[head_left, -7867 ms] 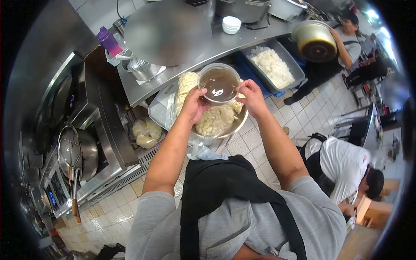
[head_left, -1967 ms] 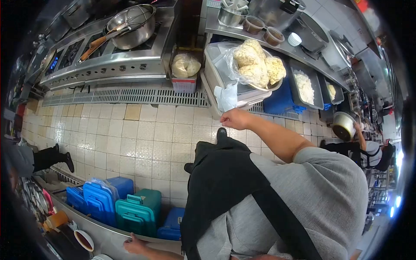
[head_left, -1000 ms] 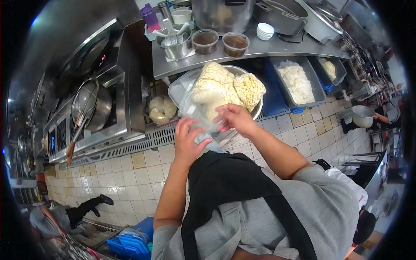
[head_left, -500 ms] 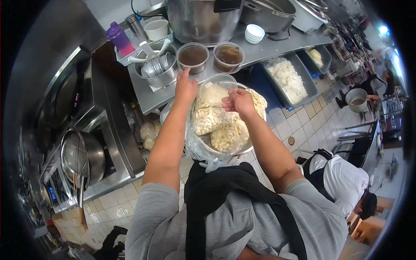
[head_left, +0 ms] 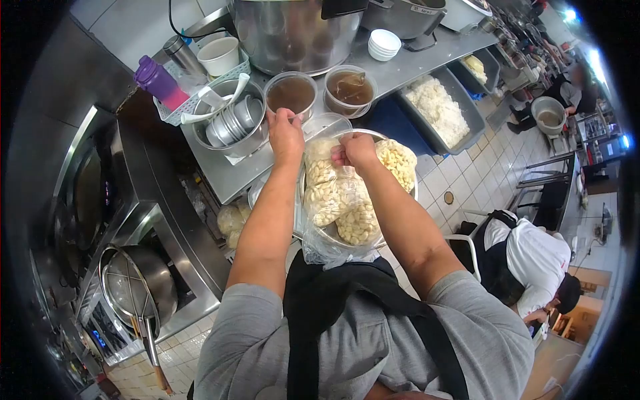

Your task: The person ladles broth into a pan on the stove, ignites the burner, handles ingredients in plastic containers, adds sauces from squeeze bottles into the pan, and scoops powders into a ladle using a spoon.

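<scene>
My left hand (head_left: 287, 133) has its fingers closed at the near rim of a round clear tub (head_left: 291, 93) of brown liquid, which stands on the steel counter. Beside it stands a second tub (head_left: 350, 89) of brown liquid. My right hand (head_left: 357, 149) pinches a round clear lid (head_left: 328, 127) by its edge, just below the tubs and over the bags. Clear bags of pale chunks (head_left: 335, 190) fill a wide metal bowl (head_left: 415, 189) in front of me; another bag (head_left: 396, 163) lies at its right.
A metal pot of ladles (head_left: 233, 123), a purple bottle (head_left: 160, 81) and white bowls (head_left: 384, 45) stand on the counter (head_left: 427, 61). Grey bins (head_left: 477, 110) sit at right. The stove with a wok (head_left: 160, 283) is at left. Two other people are at right, one holding a pot (head_left: 549, 115).
Since half a second ago, my left hand has closed at the left tub's rim. The lid in my right hand has moved slightly, still over the bags. Earlier, my hands were at the bag's plastic.
</scene>
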